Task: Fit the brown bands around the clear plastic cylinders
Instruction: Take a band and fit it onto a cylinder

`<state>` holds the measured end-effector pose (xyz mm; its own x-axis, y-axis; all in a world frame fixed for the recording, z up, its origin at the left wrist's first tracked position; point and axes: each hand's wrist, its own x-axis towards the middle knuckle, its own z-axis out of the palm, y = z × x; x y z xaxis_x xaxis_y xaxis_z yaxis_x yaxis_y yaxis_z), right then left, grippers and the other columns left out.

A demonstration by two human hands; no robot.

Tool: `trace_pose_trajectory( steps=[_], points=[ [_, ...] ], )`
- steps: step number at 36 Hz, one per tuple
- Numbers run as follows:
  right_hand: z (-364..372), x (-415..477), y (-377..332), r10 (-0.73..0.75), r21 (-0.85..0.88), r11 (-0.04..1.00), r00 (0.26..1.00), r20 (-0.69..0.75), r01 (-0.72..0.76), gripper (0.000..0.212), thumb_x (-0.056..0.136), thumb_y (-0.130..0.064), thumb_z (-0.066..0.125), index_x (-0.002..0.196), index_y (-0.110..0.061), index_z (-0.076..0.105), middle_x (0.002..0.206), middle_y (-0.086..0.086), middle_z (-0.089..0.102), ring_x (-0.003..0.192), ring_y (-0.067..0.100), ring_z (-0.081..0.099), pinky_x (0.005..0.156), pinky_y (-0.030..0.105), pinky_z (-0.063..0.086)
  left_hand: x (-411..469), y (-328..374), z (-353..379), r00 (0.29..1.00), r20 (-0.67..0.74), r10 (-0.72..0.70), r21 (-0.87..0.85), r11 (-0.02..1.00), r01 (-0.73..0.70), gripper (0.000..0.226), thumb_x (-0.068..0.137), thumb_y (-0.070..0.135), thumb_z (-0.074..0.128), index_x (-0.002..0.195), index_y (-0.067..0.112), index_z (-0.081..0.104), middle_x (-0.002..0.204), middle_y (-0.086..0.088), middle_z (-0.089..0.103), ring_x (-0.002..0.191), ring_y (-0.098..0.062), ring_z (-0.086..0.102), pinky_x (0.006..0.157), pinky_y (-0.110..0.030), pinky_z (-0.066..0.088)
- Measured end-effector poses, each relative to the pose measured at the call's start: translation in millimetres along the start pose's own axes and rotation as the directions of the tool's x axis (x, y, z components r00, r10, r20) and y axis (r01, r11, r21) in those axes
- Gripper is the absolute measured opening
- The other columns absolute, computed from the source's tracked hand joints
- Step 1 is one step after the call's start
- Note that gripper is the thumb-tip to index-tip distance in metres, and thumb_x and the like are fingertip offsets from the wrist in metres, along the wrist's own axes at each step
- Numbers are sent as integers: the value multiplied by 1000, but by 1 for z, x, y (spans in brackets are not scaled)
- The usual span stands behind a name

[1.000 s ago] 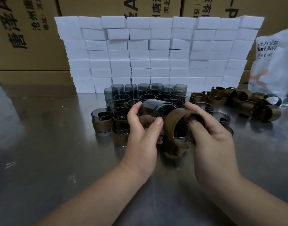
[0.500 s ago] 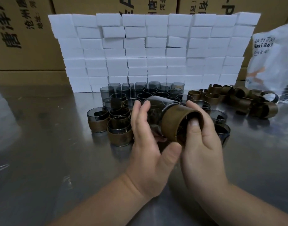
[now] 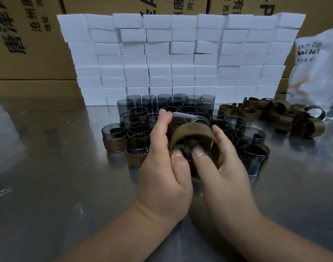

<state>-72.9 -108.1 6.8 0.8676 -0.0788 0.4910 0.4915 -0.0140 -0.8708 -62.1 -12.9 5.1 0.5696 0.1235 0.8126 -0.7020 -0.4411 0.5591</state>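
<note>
Got both bare forearms angling in from the bottom, wrists near each other. Gripping the cylinder (image 3: 186,118) with the left hand (image 3: 162,173): fingers pretty much straight up along its left side, thumb tip on the near rim. Cupping the brown band (image 3: 192,129) with the right hand (image 3: 226,167), fingers curled round its right side, thumb tip on the rim just beside the left thumb.

This looks like a packing or assembly workroom in a small factory. Printed cardboard cartons (image 3: 35,59) are stacked at 12 o'clock behind a wall of identical white boxes (image 3: 180,59). On the steel counter (image 3: 48,176), batches of clear plastic cylinders (image 3: 137,110) stand at centre, with loose brown bands (image 3: 286,115) at 2 o'clock.
</note>
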Motion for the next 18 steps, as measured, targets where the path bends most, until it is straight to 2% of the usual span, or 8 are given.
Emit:
trace_pose_trajectory(
  steps=[1,3,5,7,10,12,15,18],
  points=[
    [0,0,0,11,17,1000,1000,8,-11,59,86,-18,64,133,-31,31,87,-56,49,90,-31,47,70,-8,33,0,0,0,1000,-16,7,6,1000,-6,47,85,21,29,132,21,30,140,-7,43,128,-3,37,102,-9,28],
    [1,1,0,21,49,999,999,27,-23,59,82,-5,64,126,-32,35,91,-48,55,89,-26,53,69,-6,36,1,1,-1,999,-31,17,21,1000,-16,42,87,20,29,128,27,32,139,-15,44,127,-13,39,104,-12,29],
    [0,1,-1,19,79,997,999,50,-23,56,80,-1,64,120,-32,40,98,-42,57,89,-21,57,70,-4,39,1,0,-1,1000,-19,13,34,999,-13,38,90,24,28,128,28,33,139,-17,45,128,-12,38,104,-11,28],
    [-1,1,-2,17,105,994,998,61,-23,61,79,2,65,126,-28,39,102,-39,55,91,-21,57,71,-4,39,1,-3,-2,1000,-3,-6,33,999,6,37,92,29,27,127,23,36,139,-16,45,129,-9,36,103,-7,25],
    [-2,1,-1,5,113,993,996,85,-14,65,75,4,67,119,-35,40,101,-39,59,95,-18,57,75,-1,41,1,-5,-3,999,2,-38,17,999,38,37,92,33,26,125,24,38,138,-13,46,129,-7,36,103,-7,26],
    [-2,1,-1,15,126,992,995,101,-27,69,74,2,72,117,-40,39,105,-36,60,99,-14,58,79,2,42,1,-5,-3,998,-6,-55,7,998,55,36,91,36,25,124,27,37,137,-11,47,128,-7,37,103,-9,27],
    [-3,2,-3,26,136,990,994,108,-40,77,65,-19,83,123,-41,37,112,-33,59,105,-12,57,87,4,42,1,-3,-3,997,-33,-66,1,998,66,35,91,36,25,122,28,37,136,-11,49,126,-8,40,104,-14,31],
    [-2,3,-4,44,155,986,995,92,-58,86,51,-30,73,123,-43,29,107,-43,56,108,-15,53,86,2,40,0,-2,-4,998,-43,-48,6,999,48,38,92,34,24,125,22,38,135,-12,49,126,-11,42,104,-22,34]
  ],
)
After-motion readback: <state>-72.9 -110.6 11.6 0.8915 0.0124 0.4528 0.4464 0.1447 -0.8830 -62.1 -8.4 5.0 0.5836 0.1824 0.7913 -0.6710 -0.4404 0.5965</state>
